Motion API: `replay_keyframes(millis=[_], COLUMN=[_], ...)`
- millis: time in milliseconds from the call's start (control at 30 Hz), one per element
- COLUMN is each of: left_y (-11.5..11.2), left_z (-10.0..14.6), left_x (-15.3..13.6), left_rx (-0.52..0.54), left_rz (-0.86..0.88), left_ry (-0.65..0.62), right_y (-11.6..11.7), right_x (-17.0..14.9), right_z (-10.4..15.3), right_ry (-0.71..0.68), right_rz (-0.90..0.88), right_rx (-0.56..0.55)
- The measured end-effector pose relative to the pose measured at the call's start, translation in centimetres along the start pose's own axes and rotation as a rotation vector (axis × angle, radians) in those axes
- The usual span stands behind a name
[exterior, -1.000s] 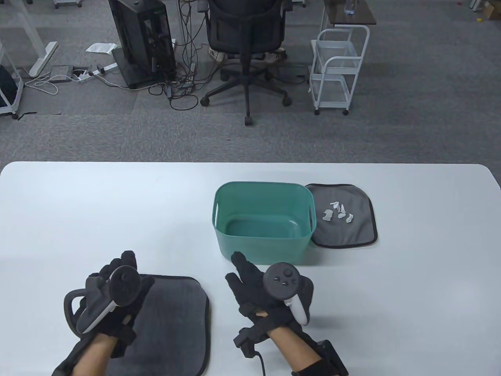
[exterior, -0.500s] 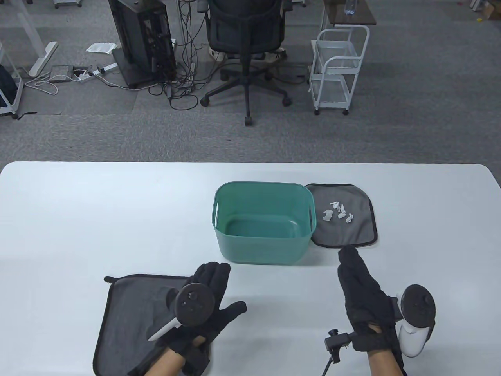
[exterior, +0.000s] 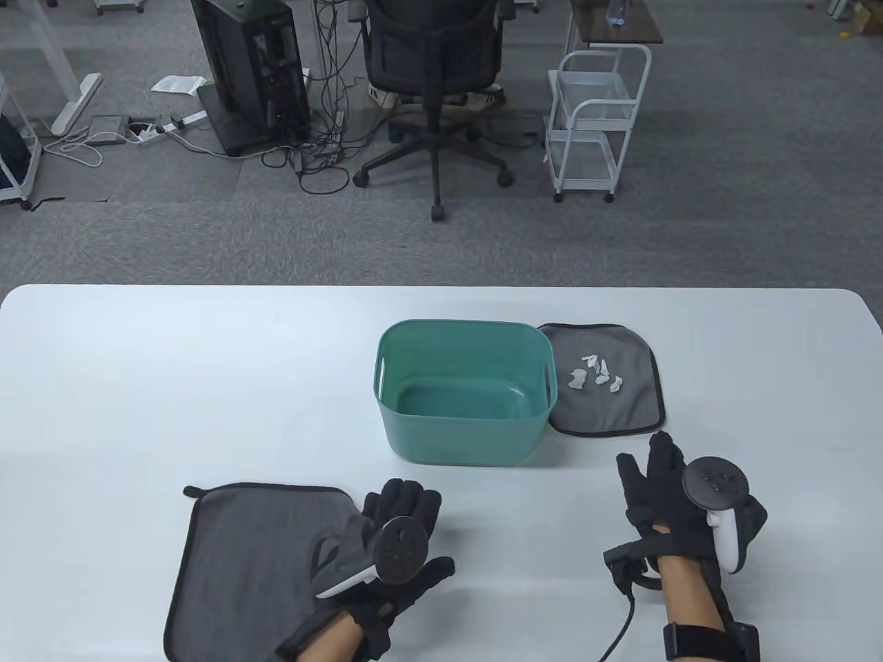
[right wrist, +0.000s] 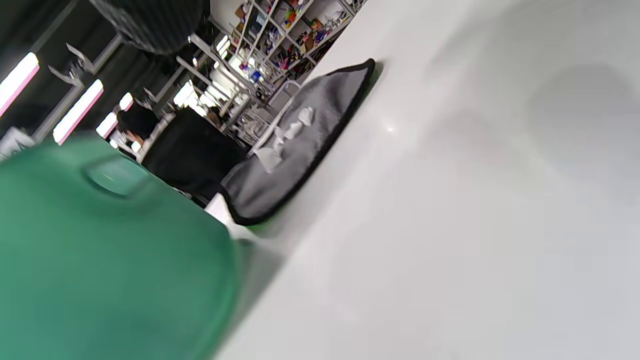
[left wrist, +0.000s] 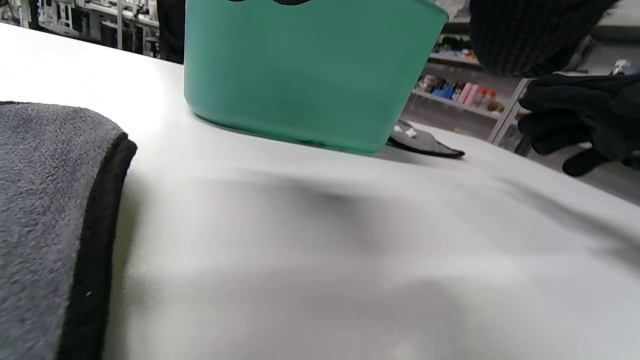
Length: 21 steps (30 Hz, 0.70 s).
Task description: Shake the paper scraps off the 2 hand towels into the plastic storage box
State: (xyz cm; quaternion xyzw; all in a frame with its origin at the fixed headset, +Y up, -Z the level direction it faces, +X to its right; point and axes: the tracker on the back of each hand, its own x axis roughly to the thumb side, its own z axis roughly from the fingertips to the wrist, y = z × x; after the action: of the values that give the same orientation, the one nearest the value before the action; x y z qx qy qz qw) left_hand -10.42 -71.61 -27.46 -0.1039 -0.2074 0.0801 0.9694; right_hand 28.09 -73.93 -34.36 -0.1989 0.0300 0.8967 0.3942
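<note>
The teal plastic storage box (exterior: 462, 420) stands mid-table, and I see nothing inside it. Against its right side lies a grey hand towel (exterior: 621, 407) with several white paper scraps (exterior: 597, 372) on it. A second grey towel (exterior: 255, 565) lies flat at the near left, with no scraps showing on it. My left hand (exterior: 407, 510) is at that towel's right edge, fingers straight and holding nothing. My right hand (exterior: 652, 476) is just in front of the far towel, fingers spread and empty. The right wrist view shows the scraps (right wrist: 290, 132) on the towel (right wrist: 310, 150) beside the box (right wrist: 100, 260).
The white table (exterior: 138, 379) is bare on its left half and far right. In the left wrist view the box (left wrist: 310, 75) is ahead, the near towel's edge (left wrist: 95, 225) at left, my right hand (left wrist: 585, 120) at right. An office chair and a white cart stand beyond the table.
My left hand went from the near towel's left side to its right edge. My right hand swung right from in front of the box to just below the far towel.
</note>
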Motion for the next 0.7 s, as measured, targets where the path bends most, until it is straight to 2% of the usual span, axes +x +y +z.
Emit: replay_keyframes(millis=[133, 233, 400, 567, 700], left_y=[-0.3, -0.4, -0.4, -0.5, -0.6], left_z=[-0.5, -0.5, -0.4, -0.5, -0.7], left_x=[-0.4, -0.9, -1.1, -1.3, -1.7], left_rx=[-0.042, -0.054, -0.051, -0.067, -0.072], left_rz=[0.025, 0.057, 0.040, 0.071, 0.065], left_ry=[-0.007, 0.003, 0.013, 0.018, 0.042], right_y=[1.3, 2.4, 4.1, 5.2, 6.3], right_x=[0.7, 1.2, 2.5, 3.6, 4.7], right_z=[-2.1, -3.1, -4.5, -6.1, -7.0], right_ry=[-0.091, -0.075, -0.011, 0.044, 0.063], right_rz=[0.103, 0.071, 0.266, 0.260, 0.388], right_rx=[0.064, 0.124, 0.191, 0.257, 0.287])
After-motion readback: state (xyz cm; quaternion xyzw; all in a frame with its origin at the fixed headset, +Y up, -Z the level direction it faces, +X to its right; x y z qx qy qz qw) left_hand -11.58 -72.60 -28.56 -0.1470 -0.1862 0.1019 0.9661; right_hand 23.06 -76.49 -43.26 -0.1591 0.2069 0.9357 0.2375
